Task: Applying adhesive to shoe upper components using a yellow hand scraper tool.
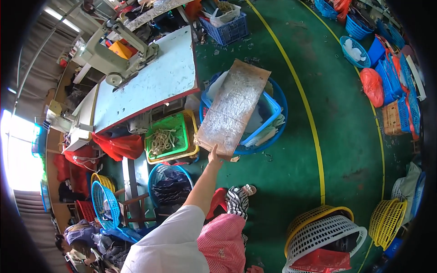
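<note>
Brown cardboard sheet (234, 107): our left hand (215, 154) pinched its near edge, presumably steadying it over the rectangular blue basket (278, 110); right hand's (255, 270) state, we couldn't tell.

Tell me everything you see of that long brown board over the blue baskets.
The flat, rectangular brown board looks like worn cardboard, its upper face mostly covered in a scuffed, silvery sheen. It slants above the round blue plastic basket, far end toward the right. The person's left hand holds its near end; whether the board touches anything beneath is unclear.
</note>
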`<action>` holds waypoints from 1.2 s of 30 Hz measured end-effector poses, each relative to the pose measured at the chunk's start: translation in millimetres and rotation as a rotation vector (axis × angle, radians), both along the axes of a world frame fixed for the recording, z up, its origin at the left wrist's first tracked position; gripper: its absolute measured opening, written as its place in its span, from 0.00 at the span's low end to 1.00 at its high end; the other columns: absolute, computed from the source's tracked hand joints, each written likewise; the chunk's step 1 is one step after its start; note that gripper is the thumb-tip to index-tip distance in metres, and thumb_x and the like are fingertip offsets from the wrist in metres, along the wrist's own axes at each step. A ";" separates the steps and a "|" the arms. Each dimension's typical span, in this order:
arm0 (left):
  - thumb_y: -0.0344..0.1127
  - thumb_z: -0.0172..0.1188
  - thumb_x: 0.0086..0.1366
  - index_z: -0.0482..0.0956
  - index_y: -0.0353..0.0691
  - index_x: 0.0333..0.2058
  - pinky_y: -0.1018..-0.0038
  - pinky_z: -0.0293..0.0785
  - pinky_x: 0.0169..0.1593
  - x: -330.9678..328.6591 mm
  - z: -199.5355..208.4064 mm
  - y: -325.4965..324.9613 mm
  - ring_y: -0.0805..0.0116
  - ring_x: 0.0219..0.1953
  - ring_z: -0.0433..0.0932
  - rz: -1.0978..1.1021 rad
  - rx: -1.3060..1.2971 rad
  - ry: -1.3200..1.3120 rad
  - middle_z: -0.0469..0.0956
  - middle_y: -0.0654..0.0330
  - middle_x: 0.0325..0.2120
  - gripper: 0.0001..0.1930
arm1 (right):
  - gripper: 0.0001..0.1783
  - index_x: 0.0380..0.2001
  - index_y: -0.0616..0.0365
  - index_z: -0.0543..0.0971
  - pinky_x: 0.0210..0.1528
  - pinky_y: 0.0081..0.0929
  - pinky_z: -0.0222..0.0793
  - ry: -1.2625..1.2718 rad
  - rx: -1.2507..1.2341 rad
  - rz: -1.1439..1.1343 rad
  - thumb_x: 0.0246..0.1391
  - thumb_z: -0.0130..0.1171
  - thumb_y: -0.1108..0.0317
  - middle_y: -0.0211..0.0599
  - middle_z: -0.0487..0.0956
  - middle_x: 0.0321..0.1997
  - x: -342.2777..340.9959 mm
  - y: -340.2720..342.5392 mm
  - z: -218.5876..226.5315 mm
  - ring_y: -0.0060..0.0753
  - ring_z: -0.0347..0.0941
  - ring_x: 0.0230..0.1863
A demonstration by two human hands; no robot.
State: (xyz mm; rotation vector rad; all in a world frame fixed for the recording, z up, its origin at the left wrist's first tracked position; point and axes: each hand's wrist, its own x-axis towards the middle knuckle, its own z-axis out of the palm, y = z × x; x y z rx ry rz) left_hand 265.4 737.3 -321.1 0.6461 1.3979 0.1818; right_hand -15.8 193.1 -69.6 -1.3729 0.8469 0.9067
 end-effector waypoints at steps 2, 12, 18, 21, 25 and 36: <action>0.46 0.69 0.55 0.75 0.40 0.47 0.63 0.73 0.36 4.5 -17.6 23.8 0.60 0.38 0.77 0.063 -0.078 -0.119 0.77 0.59 0.38 0.25 | 0.10 0.42 0.58 0.76 0.38 0.25 0.67 0.001 -0.031 -0.022 0.63 0.55 0.64 0.30 0.76 0.36 28.7 25.2 22.9 0.24 0.69 0.36; 0.40 0.61 0.61 0.72 0.43 0.55 0.55 0.67 0.59 -16.5 231.3 -27.9 0.59 0.56 0.72 -0.926 -0.325 -0.462 0.76 0.61 0.51 0.23 | 0.18 0.44 0.59 0.76 0.48 0.26 0.72 -0.254 -0.361 -0.251 0.53 0.64 0.62 0.34 0.81 0.38 2.9 78.8 60.9 0.26 0.77 0.41; 0.23 0.62 0.47 0.80 0.31 0.41 0.59 0.73 0.54 42.9 293.9 -155.4 0.57 0.46 0.78 -1.689 -0.830 -0.453 0.80 0.53 0.42 0.18 | 0.50 0.68 0.50 0.54 0.63 0.36 0.63 -0.542 -0.045 -0.696 0.46 0.71 0.59 0.42 0.64 0.65 -19.8 89.3 180.6 0.38 0.63 0.63; 0.17 0.64 0.44 0.79 0.29 0.42 0.63 0.77 0.49 39.9 364.2 -294.7 0.60 0.41 0.80 -2.310 -0.555 -0.315 0.80 0.56 0.39 0.22 | 0.50 0.70 0.49 0.51 0.67 0.36 0.56 -0.774 0.009 -1.044 0.48 0.69 0.68 0.41 0.60 0.67 -81.2 110.3 205.7 0.38 0.56 0.67; 0.19 0.69 0.42 0.74 0.33 0.52 0.68 0.71 0.55 -68.3 422.5 -472.2 0.66 0.47 0.76 -3.016 -0.516 -0.401 0.77 0.59 0.46 0.33 | 0.35 0.64 0.48 0.60 0.58 0.36 0.66 -0.895 0.005 -1.814 0.56 0.62 0.66 0.41 0.71 0.57 -178.3 171.6 171.3 0.37 0.68 0.56; 0.38 0.65 0.57 0.67 0.38 0.56 0.73 0.79 0.36 -450.7 388.8 -632.5 0.71 0.40 0.78 -3.808 -1.083 -0.157 0.78 0.59 0.41 0.28 | 0.07 0.42 0.54 0.74 0.24 0.25 0.75 -0.651 -0.454 -2.957 0.63 0.53 0.66 0.31 0.76 0.32 -351.8 241.2 100.8 0.29 0.78 0.29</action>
